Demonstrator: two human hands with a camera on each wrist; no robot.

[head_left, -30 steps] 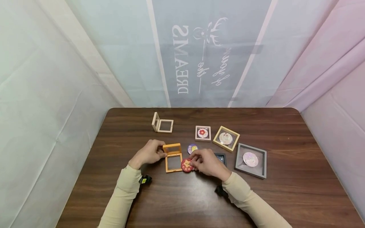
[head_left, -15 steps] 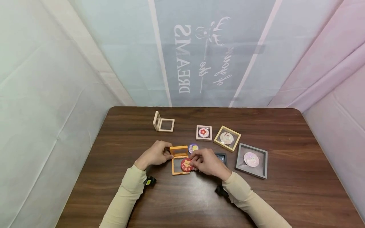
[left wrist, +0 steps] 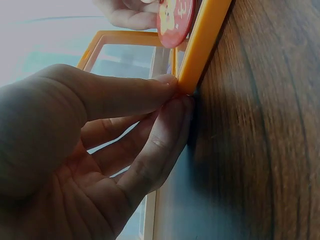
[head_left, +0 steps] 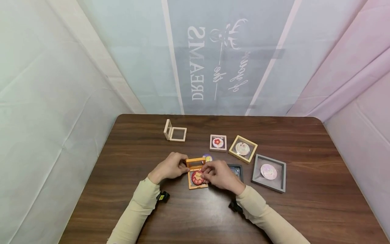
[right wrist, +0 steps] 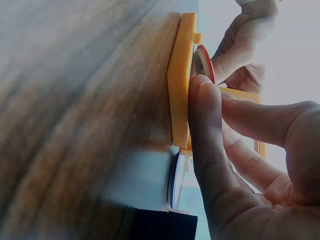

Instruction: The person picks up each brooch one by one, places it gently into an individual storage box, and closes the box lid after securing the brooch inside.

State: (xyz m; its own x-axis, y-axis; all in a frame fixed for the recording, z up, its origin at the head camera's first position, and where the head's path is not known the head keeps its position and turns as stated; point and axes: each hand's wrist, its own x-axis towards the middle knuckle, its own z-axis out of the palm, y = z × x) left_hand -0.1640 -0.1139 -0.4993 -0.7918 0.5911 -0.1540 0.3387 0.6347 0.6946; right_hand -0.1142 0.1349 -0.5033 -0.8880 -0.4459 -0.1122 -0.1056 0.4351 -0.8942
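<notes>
An orange hinged display frame [head_left: 198, 187] lies on the table with its lid raised at the back. My left hand [head_left: 172, 166] pinches its left side; in the left wrist view, thumb and fingertips meet at the edge of the orange frame [left wrist: 205, 40]. Over the frame's window is a round red badge [head_left: 197, 177] with a yellow star, pinched at its right edge by my right hand [head_left: 221, 174]. The right wrist view has the badge [right wrist: 204, 62] tilted, one edge raised off the frame. Behind the lid, a purple-and-yellow badge [head_left: 208, 158] is partly hidden.
A cream frame [head_left: 178, 139] stands open at the back. Closed frames holding badges lie to the right: pink [head_left: 218, 149], yellow [head_left: 234, 154] and grey [head_left: 284, 176]. A dark frame [head_left: 241, 171] is partly covered by my right hand. A curtain hangs beyond the table [head_left: 289, 135].
My left hand has slid the orange frame to the right, beneath the red badge. The badge has shifted slightly left in my right hand. The lid now covers part of the purple badge.
</notes>
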